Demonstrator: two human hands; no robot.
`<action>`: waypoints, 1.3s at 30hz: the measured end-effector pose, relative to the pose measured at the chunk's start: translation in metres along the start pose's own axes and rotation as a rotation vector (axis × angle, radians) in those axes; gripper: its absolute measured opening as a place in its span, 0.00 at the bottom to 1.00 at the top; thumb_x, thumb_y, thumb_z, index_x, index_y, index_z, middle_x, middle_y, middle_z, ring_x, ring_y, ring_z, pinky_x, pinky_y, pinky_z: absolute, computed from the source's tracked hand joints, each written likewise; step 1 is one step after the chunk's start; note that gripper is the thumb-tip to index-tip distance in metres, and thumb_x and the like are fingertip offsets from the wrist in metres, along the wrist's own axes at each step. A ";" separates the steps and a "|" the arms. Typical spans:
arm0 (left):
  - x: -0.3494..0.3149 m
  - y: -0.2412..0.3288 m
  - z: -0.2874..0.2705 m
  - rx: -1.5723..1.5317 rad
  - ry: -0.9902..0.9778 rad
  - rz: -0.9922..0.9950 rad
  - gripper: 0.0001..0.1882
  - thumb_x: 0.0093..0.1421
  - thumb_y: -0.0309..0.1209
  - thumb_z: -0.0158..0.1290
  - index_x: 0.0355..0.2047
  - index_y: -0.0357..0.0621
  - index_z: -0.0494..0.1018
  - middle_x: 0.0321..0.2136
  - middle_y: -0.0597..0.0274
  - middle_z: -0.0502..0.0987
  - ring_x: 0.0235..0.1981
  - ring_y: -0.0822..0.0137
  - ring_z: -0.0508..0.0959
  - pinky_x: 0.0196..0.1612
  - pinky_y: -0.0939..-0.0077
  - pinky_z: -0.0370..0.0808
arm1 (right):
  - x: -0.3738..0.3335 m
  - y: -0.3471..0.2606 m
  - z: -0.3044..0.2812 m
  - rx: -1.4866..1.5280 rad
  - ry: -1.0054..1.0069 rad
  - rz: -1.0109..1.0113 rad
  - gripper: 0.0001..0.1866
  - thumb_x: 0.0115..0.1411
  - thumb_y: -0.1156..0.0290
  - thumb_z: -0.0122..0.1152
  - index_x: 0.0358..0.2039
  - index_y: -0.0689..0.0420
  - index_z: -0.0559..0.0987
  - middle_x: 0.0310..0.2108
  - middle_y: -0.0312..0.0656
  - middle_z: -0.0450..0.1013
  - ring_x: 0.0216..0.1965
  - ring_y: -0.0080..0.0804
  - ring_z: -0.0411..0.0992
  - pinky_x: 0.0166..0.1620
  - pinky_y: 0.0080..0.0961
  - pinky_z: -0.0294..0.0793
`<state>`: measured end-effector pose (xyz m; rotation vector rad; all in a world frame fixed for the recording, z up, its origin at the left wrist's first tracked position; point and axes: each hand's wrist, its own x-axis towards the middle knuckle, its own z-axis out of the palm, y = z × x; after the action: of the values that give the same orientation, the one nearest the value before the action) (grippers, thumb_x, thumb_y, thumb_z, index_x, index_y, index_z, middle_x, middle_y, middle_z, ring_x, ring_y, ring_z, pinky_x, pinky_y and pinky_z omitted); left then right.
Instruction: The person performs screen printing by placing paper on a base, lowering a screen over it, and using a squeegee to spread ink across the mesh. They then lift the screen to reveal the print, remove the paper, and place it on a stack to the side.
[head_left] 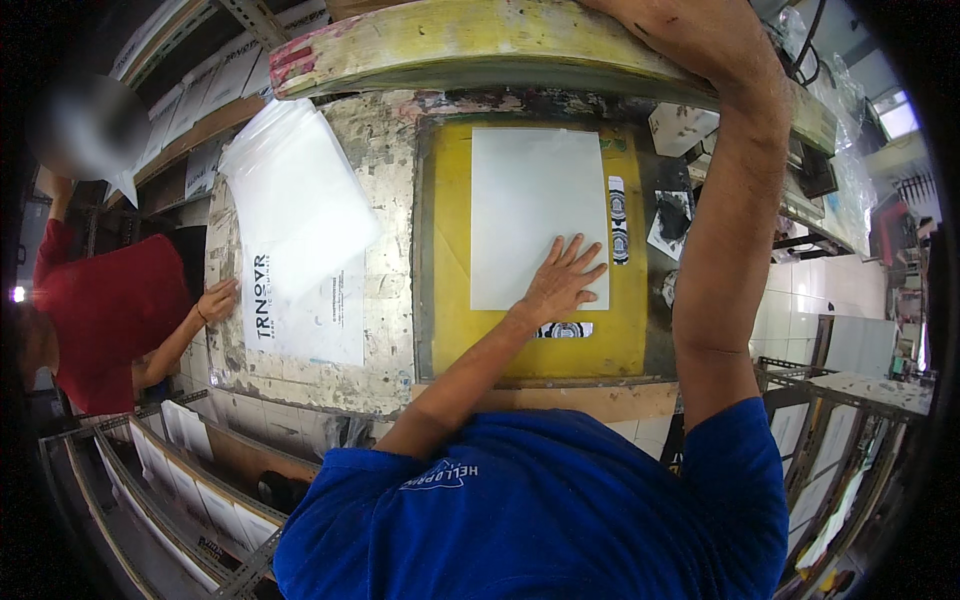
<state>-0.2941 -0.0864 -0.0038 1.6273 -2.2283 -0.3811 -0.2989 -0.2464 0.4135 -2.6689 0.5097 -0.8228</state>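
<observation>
My left hand [565, 280] lies flat with fingers spread on a blank white sheet [535, 195]. The sheet rests on a yellow board [455, 330]. Along the sheet's right side and below its lower edge, strips with black round patterns [618, 220] stick to the board. At the top, my right hand [700, 35] grips the edge of a long wooden frame [480, 45] smeared with yellow; its fingertips run out of view. The frame is raised above the far side of the board.
A fanned pile of white sheets [300, 190] covers a printed white sheet [300, 335] on the stained table [385, 150]. At left stands a person in red [115, 310], one hand [217, 300] at the table edge. Metal racks [210, 490] flank the table; a black-smeared card [672, 222] lies right of the board.
</observation>
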 end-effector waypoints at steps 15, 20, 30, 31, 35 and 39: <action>-0.011 0.023 0.004 -0.024 -0.027 0.024 0.35 0.64 0.49 0.54 0.69 0.54 0.63 0.73 0.59 0.55 0.75 0.49 0.47 0.74 0.39 0.41 | -0.007 0.007 0.007 -0.017 0.052 -0.087 0.21 0.55 0.65 0.61 0.46 0.62 0.85 0.33 0.46 0.84 0.27 0.31 0.78 0.37 0.25 0.79; -0.018 0.011 -0.007 -0.196 0.022 0.036 0.37 0.64 0.49 0.54 0.71 0.53 0.59 0.73 0.58 0.54 0.75 0.49 0.49 0.75 0.42 0.41 | -0.009 0.009 0.013 -0.070 0.066 -0.114 0.21 0.54 0.65 0.62 0.47 0.61 0.85 0.33 0.47 0.84 0.27 0.32 0.78 0.38 0.26 0.79; -0.105 -0.008 -0.132 -1.024 1.082 -0.271 0.68 0.44 0.57 0.72 0.73 0.33 0.46 0.58 0.48 0.71 0.59 0.56 0.72 0.64 0.61 0.66 | -0.087 -0.020 0.042 -0.176 0.109 -0.103 0.25 0.52 0.69 0.64 0.53 0.54 0.82 0.35 0.49 0.80 0.32 0.39 0.77 0.41 0.30 0.76; -0.110 -0.003 -0.149 -1.071 1.164 -0.209 0.72 0.40 0.57 0.75 0.73 0.32 0.44 0.56 0.50 0.72 0.57 0.56 0.74 0.63 0.60 0.67 | -0.108 -0.028 0.046 -0.216 0.067 -0.064 0.28 0.52 0.70 0.67 0.57 0.49 0.81 0.38 0.50 0.79 0.37 0.44 0.77 0.46 0.32 0.75; -0.143 0.029 -0.168 -1.148 1.199 -0.401 0.64 0.38 0.41 0.80 0.70 0.31 0.54 0.53 0.53 0.74 0.54 0.59 0.75 0.62 0.60 0.68 | -0.180 -0.044 0.089 -0.225 0.111 -0.101 0.28 0.47 0.64 0.72 0.53 0.42 0.83 0.27 0.41 0.70 0.29 0.42 0.71 0.36 0.36 0.70; -0.205 0.026 -0.100 -1.200 0.947 -0.805 0.54 0.39 0.30 0.78 0.65 0.31 0.63 0.57 0.52 0.71 0.58 0.58 0.72 0.63 0.60 0.68 | -0.228 -0.038 0.126 -0.044 -0.063 0.088 0.28 0.50 0.67 0.70 0.55 0.42 0.82 0.32 0.50 0.75 0.34 0.46 0.74 0.40 0.40 0.71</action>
<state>-0.2167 0.1161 0.0719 1.3700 -0.3630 -0.7274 -0.3921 -0.0949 0.2190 -2.6806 0.6317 -0.7073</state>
